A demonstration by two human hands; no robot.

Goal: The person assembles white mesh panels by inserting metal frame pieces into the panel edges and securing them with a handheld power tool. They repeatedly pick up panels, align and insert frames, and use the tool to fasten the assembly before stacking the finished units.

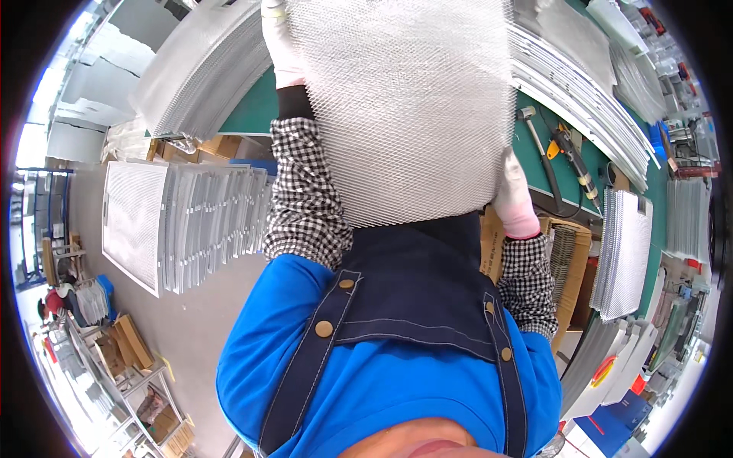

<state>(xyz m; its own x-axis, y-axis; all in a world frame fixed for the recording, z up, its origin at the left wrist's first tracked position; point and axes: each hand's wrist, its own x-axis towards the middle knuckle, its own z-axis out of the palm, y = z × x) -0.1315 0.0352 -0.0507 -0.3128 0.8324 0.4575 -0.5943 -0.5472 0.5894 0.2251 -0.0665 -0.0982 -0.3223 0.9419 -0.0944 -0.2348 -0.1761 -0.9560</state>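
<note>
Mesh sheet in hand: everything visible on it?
The mesh sheet looks metallic, silver-grey, finely perforated, with jagged sides. The frame cuts off its far edge; its near edge overlaps the dark apron in view. The gloved right hand grips its right edge; the left hand is at its left edge, grip unclear.

No wording could be read with certainty. Small dark marks that looked like print ran along the flap of a brown cardboard box [492, 248], seen between the dark navy bib apron [412, 282] and the black-and-white checked right sleeve [527, 278]; they were too small and steeply angled to make out. Little white pieces dotted the edges of the pale-framed, silvery mesh panels [202, 221] standing in a row at the left, and it could not be told whether these were labels.
</note>
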